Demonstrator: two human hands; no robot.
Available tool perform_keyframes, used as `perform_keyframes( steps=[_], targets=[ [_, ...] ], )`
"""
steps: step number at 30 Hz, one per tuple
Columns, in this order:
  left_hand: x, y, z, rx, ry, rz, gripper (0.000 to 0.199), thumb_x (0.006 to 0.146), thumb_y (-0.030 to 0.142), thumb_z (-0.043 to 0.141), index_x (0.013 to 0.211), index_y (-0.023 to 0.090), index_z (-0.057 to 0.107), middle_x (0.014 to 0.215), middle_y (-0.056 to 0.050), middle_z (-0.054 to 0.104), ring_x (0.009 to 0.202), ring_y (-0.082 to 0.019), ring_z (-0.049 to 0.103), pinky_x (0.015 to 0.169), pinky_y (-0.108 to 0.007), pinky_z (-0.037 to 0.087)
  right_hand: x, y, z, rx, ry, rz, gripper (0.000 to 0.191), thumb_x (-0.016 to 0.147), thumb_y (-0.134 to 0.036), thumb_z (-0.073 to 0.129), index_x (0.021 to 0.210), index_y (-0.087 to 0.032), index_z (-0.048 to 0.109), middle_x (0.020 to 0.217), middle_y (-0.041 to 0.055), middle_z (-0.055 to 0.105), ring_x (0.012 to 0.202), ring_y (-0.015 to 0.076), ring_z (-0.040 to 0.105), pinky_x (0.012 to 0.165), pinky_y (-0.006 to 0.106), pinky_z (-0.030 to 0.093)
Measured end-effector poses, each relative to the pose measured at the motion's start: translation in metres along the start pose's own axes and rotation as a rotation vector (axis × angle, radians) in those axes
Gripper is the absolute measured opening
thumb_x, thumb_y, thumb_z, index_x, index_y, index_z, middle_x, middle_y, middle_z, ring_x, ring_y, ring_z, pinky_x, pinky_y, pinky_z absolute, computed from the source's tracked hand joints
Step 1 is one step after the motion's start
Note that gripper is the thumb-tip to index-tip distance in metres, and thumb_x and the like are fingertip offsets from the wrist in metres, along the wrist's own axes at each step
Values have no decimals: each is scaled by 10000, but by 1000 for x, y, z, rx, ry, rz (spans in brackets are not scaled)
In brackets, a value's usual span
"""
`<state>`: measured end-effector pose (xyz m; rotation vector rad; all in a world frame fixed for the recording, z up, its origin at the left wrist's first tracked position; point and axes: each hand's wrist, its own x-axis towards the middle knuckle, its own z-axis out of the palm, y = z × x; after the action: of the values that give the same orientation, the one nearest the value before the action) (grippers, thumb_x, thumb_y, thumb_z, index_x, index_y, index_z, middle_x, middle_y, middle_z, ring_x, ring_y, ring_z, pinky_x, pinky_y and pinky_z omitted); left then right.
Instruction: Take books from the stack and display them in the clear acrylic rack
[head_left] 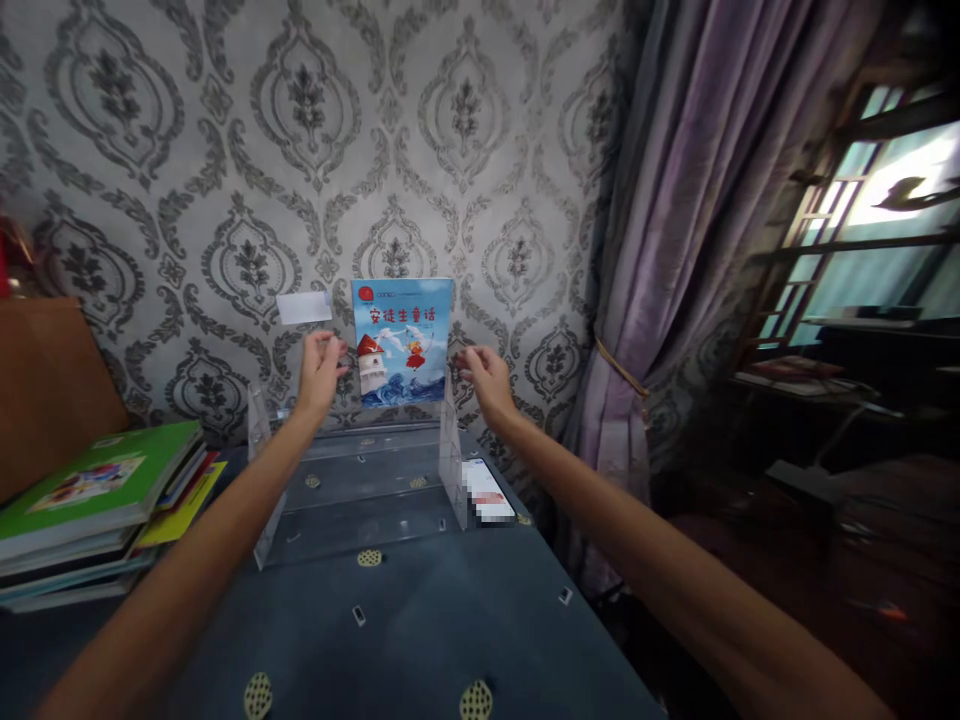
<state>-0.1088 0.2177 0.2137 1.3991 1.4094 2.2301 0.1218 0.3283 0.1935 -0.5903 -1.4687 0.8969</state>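
Note:
A blue storybook (pixel 403 345) with red Chinese title characters stands upright at the back of a clear tiered plastic rack (pixel 452 455). My left hand (pixel 320 372) is raised just left of the book, fingers loosely bent and apart, with a small gap to the cover. On the other side, my right hand (pixel 487 382) hovers close to the book's right edge, its fingers slightly curled. Neither hand appears to hold anything. The rack's lower tiers show bare, see-through plastic.
A stack of books (pixel 105 490) with a green one on top lies at the left, beside a brown box (pixel 56 385). A phone (pixel 489 490) lies right of the rack on the dark patterned tablecloth (pixel 420 620). A white card (pixel 304 307) shows against the wallpaper. A purple curtain (pixel 667 220) hangs at right.

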Motion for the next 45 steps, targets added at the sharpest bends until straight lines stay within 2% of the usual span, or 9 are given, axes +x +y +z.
perform_keyframes(
  steps=[4,8,11,14,17,23,30,39,45],
  targets=[
    [-61,1,-33,166,-41,127,259,938,422,451,1114,233,477,1126,-119,655,1105,-250,634,844,-387,552,-81,-7,-6,-91,-85,-147,307,901,-500,479,930,-221,602,943,70,657,941,242,617,828,362,490],
    [-132,-4,-80,511,-203,163,287,939,420,434,1148,257,542,1174,-119,657,1088,-283,636,972,-471,497,-175,-1,-9,-194,-288,-35,292,941,-483,464,1026,-268,644,1040,75,684,1004,258,625,915,403,482],
    [-164,-9,-123,722,-259,204,306,936,412,425,1168,276,570,1160,-106,662,1106,-298,629,1005,-485,482,-226,9,-9,-211,-400,76,336,939,-525,459,1046,-277,659,1077,90,694,1013,276,640,912,432,493],
    [-170,-12,-174,902,-231,304,315,945,409,403,1150,250,581,1162,-120,663,1180,-305,593,1059,-481,447,-256,19,-5,-185,-449,178,379,930,-572,467,1047,-270,662,1043,96,706,956,277,659,861,436,522],
    [-156,-10,-224,1154,-185,341,376,962,412,339,1140,210,602,1181,-150,660,1231,-322,559,1102,-506,390,-272,21,8,-153,-485,237,407,927,-599,469,1046,-259,658,1025,101,711,965,279,669,842,429,535],
    [-121,0,-296,1634,-194,241,600,925,486,405,1343,65,498,1451,-295,470,1418,-431,339,1123,-619,249,-294,12,58,-57,-589,268,423,939,-599,458,1036,-230,640,949,83,709,936,251,680,812,380,539],
    [-105,0,-323,1716,-338,-5,637,920,539,434,1371,92,487,1409,-290,518,1338,-442,439,1026,-661,335,-323,28,97,18,-690,330,486,912,-660,456,1035,-225,636,915,82,720,855,244,687,758,383,549],
    [-105,7,-330,1739,-432,-65,599,926,448,478,1444,154,419,1487,-235,467,1350,-422,437,1041,-710,272,-325,23,89,-73,-781,264,417,951,-585,426,1042,-244,647,893,67,722,854,244,685,817,405,524],
    [-100,10,-338,1721,-457,-60,651,897,539,501,1440,186,442,1460,-225,508,1320,-423,485,1049,-688,268,-327,22,85,-159,-831,232,371,968,-521,412,1077,-261,652,954,71,730,939,274,678,896,446,483]
  ],
)
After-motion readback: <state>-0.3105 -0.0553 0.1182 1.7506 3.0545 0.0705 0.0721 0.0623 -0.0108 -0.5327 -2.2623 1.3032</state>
